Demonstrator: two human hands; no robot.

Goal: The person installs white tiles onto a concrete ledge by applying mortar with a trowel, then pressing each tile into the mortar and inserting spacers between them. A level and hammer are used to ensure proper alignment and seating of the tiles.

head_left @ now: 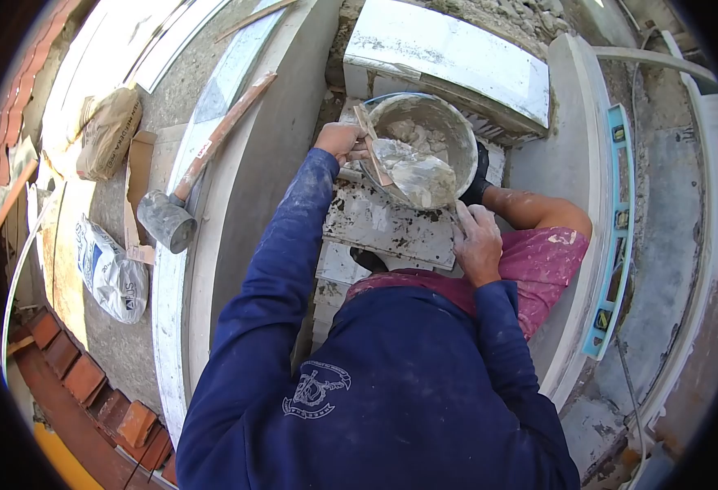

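My left hand grips the wooden handle of a trowel loaded with wet grey mortar, held over the rim of a grey bucket. The bucket holds more mortar and stands on a mortar-spattered white slab. My right hand lies on my pink-clad knee, its fingers pointing at the bucket's near edge. Whether it holds anything is unclear. Both arms wear blue sleeves dusted with mortar.
A mallet with a long wooden handle lies on the concrete ledge at left. A blue spirit level rests along the right ledge. White blocks sit behind the bucket. Cement bags and red roof tiles are at left.
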